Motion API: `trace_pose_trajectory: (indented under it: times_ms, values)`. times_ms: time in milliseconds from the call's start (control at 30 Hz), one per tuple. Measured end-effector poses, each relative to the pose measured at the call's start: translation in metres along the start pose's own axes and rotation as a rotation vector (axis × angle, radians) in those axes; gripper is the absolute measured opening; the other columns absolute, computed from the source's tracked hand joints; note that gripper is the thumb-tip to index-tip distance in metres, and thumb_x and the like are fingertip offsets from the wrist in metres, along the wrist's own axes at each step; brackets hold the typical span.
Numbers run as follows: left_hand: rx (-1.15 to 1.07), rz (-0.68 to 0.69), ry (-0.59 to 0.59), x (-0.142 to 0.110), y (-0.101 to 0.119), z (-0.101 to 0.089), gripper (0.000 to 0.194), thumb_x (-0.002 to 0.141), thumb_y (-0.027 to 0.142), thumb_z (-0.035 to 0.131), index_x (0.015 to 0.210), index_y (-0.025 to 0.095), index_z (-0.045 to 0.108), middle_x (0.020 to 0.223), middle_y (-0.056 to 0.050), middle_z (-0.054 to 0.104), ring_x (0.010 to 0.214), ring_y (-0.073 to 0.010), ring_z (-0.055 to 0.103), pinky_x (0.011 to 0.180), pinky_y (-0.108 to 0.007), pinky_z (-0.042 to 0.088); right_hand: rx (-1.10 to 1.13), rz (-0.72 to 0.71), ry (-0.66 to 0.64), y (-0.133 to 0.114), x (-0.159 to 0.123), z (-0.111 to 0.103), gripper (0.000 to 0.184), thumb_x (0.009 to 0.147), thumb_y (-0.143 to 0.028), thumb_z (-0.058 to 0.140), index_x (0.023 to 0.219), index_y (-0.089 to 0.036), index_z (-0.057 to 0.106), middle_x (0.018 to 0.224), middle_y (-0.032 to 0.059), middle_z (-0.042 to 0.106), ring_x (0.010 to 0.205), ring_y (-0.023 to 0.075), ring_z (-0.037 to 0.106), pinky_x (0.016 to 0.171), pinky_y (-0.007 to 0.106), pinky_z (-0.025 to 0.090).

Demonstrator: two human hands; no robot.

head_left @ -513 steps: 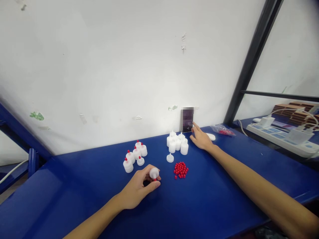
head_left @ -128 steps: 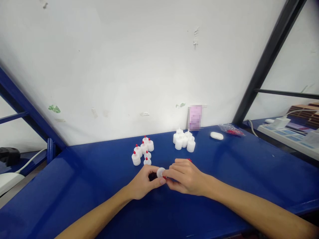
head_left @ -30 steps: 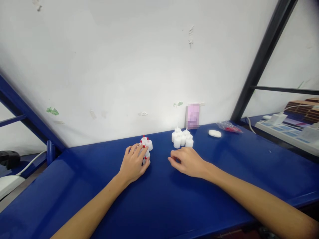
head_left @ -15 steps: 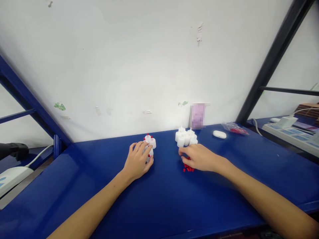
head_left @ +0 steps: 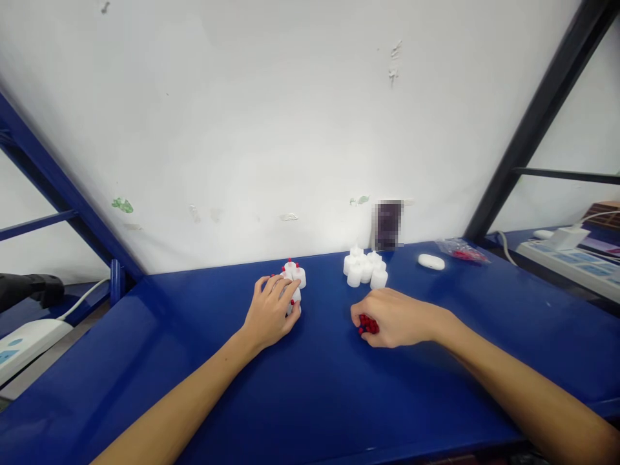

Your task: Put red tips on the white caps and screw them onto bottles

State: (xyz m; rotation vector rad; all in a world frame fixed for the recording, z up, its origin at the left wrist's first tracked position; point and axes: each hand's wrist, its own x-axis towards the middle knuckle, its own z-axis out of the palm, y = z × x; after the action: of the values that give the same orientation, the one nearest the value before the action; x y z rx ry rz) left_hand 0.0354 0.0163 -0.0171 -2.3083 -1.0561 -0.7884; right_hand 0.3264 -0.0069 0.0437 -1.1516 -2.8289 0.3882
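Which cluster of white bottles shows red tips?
The left cluster, partly covered by the left hand; the right cluster shows only white.

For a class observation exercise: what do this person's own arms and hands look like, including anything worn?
The left hand and right hand are ungloved, with no ring showing. The left forearm and right forearm are bare, without visible sleeves, watch or bracelet; a small dark dot marks the left one.

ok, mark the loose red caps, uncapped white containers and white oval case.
Loose red caps (head_left: 370, 324): head view, pile's middle.
Uncapped white containers (head_left: 367, 272): head view, middle container's side.
White oval case (head_left: 431, 261): head view, top.
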Motion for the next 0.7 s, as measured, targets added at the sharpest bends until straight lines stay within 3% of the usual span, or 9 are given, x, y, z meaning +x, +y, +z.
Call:
trace_pose_trajectory:
  times_ms: [233, 367, 567, 700]
  values:
    - [0.01, -0.005, 0.023, 0.002, 0.003, -0.002, 0.036, 0.089, 0.02, 0.055, 0.124, 0.017, 0.059, 0.125, -0.015, 0.064, 0.118, -0.0334, 0.056, 0.097, -0.051, 0.04, 0.082, -0.051, 0.029, 0.004, 0.002, 0.0, 0.006, 0.079, -0.02, 0.063, 0.079, -0.022, 0.069, 0.067, -0.0033, 0.064, 0.057, 0.0116, 0.053, 0.058, 0.025, 0.036]
    - [-0.027, 0.087, 0.074, 0.002, 0.003, -0.006, 0.035, 0.087, 0.016, 0.056, 0.121, 0.018, 0.06, 0.123, -0.015, 0.063, 0.119, -0.0325, 0.056, 0.098, -0.051, 0.041, 0.158, -0.108, 0.052, 0.009, 0.004, 0.0, 0.011, 0.087, -0.027, 0.063, 0.089, -0.021, 0.072, 0.062, -0.0043, 0.057, 0.054, 0.01, 0.049, 0.058, 0.024, 0.037]
    - [-0.23, 0.431, 0.102, 0.0, 0.012, -0.018, 0.039, 0.082, 0.007, 0.053, 0.12, 0.017, 0.059, 0.109, -0.012, 0.067, 0.1, -0.0238, 0.063, 0.086, -0.04, 0.051, -0.019, -0.158, 0.552, 0.026, 0.011, 0.008, 0.024, 0.1, -0.033, 0.048, 0.099, -0.018, 0.067, 0.079, 0.0042, 0.064, 0.072, 0.0158, 0.058, 0.07, 0.029, 0.043]
    - [-0.316, 0.477, 0.045, -0.001, 0.021, -0.018, 0.03, 0.084, 0.008, 0.049, 0.11, 0.016, 0.061, 0.092, -0.009, 0.068, 0.081, -0.019, 0.062, 0.074, -0.033, 0.053, -0.148, -0.011, 0.636, 0.035, 0.015, 0.009, 0.023, 0.103, -0.027, 0.039, 0.106, -0.019, 0.06, 0.116, 0.0115, 0.063, 0.086, 0.0187, 0.063, 0.074, 0.032, 0.048]
